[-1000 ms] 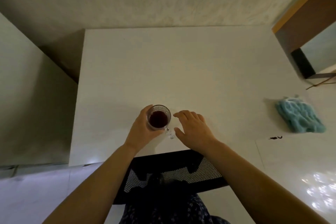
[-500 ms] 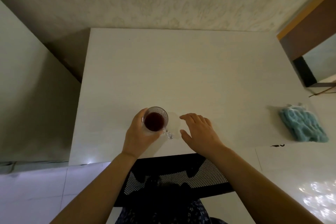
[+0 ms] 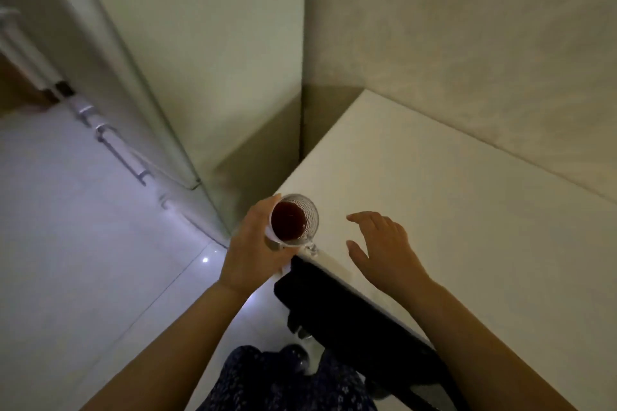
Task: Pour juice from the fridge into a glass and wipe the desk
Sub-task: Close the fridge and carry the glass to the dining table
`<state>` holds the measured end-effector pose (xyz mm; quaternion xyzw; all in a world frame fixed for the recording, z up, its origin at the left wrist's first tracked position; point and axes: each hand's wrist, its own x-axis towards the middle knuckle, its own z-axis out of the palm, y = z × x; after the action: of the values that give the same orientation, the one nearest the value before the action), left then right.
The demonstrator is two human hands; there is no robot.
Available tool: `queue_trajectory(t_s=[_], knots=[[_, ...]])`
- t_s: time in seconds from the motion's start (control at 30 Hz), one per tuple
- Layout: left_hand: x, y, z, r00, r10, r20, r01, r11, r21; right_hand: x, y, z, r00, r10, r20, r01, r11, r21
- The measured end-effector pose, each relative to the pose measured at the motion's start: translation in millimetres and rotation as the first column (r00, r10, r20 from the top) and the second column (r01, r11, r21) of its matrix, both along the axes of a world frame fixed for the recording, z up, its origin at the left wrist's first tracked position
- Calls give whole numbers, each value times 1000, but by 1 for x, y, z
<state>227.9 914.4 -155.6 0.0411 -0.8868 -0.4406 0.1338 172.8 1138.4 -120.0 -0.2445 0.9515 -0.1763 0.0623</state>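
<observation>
- While our left grip (image 3: 253, 243) wrapped the clear ribbed glass mug of dark juice (image 3: 293, 219) at the corner of the white surface (image 3: 450, 210), we judged it fragile, slick and spill-prone.
- Our right grip (image 3: 384, 243) hovered open and empty beside its free handle.

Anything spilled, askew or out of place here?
No spill shows. Only oddity: the glass of dark juice, gripped by the left hand, is right at the near left corner of the desk, close to its edge.

Black chair (image 3: 350, 310) low centre, mesh back seen edge-on. Dark flower-print cloth (image 3: 283, 384) just below-left of chair. Glossy pale tile floor (image 3: 83, 243) left of chair, small light glint (image 3: 205, 259) on it. Row of metal brackets (image 3: 110, 140) far up-left of chair. Faintly patterned wall (image 3: 484, 60) beyond chair, upper right.
</observation>
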Motion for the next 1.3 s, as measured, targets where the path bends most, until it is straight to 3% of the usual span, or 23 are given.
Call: queue_trajectory(t_s=[0.27, 0.47, 0.6, 0.93, 1.3], knots=[[163, -70, 14, 868, 492, -67, -494, 869, -20, 55, -135, 14, 891, 454, 21, -453, 891, -26], [288, -115, -4, 682, 731, 16, -730, 682, -54, 135, -250, 13, 690, 724, 13, -724, 690, 12], [363, -148, -15, 529, 848, 24, -847, 529, -41, 193, -331, 8, 508, 861, 21, -861, 508, 14], [514, -250, -29, 215, 977, 18, -971, 215, -101, 344, -519, -10, 138, 990, 12, -990, 138, -8], [621, -390, -39, -185, 982, -44, -968, -190, -163, 480, -743, -17, -255, 967, -13, -967, -255, -13]])
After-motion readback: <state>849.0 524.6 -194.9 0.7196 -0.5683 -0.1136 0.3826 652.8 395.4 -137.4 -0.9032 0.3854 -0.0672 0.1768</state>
